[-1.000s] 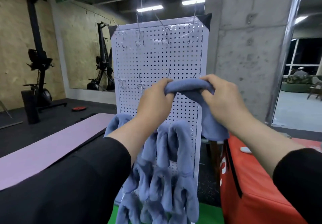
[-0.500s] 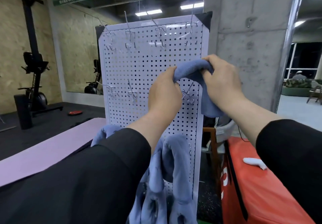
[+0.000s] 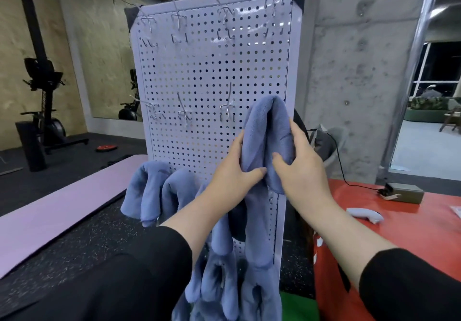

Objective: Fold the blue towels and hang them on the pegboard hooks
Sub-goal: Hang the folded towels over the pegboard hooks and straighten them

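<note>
Head cam: both hands are gripping a folded blue towel (image 3: 268, 131) draped at the right edge of the white pegboard (image 3: 204, 71), mid-height. Left hand (image 3: 234, 168) is pinching its left fold w/ thumb; right hand (image 3: 303, 166) is curling round the right fold. More towels (image 3: 149, 191) are hanging below the pegboard's middle hooks (image 3: 227, 111); arms are blocking several. Hook under the held towel isn't visible. Red mat (image 3: 411, 225) is lying right of the pegboard.
</note>
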`<state>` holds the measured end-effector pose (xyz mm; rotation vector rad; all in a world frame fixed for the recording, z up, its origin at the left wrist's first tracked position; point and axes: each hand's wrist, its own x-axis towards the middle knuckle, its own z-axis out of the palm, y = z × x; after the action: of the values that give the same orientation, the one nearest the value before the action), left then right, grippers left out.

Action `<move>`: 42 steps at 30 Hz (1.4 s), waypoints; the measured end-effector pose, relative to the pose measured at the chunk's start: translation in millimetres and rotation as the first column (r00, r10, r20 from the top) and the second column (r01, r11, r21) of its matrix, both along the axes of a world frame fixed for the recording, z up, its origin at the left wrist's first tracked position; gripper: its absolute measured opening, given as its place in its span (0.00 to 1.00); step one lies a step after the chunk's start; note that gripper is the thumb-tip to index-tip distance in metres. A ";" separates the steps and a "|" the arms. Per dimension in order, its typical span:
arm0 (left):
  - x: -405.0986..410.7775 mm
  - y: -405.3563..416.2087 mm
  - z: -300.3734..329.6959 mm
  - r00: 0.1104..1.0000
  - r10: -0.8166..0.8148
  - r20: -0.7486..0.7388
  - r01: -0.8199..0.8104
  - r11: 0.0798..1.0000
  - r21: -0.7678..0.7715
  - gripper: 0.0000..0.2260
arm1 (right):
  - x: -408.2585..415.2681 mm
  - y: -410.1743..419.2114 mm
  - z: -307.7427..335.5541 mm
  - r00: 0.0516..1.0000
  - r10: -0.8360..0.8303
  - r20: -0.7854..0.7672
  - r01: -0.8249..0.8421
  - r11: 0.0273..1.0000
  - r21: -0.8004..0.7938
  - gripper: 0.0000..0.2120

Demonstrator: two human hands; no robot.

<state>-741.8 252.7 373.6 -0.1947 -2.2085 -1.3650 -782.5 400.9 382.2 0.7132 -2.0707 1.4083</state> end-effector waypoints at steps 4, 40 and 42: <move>18.2 0.3 -7.7 0.999 -0.027 0.047 0.028 1.000 -0.012 0.25 | 11.4 -3.5 -18.7 0.997 0.023 0.067 -0.024 1.000 0.011 0.36; 294.3 -229.2 -529.0 0.201 0.391 0.898 -0.338 0.889 -0.311 0.21 | 237.2 -226.1 -526.3 0.666 0.048 0.744 -0.716 0.319 0.620 0.22; 292.0 -226.1 -550.8 0.177 0.356 0.917 -0.325 0.901 -0.287 0.21 | 236.0 -230.3 -547.5 0.656 0.068 0.751 -0.743 0.235 0.627 0.23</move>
<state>-449.8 26.5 -177.2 1.5172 -2.8769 -1.2849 -546.5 170.6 -165.3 1.5937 -3.4453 0.4448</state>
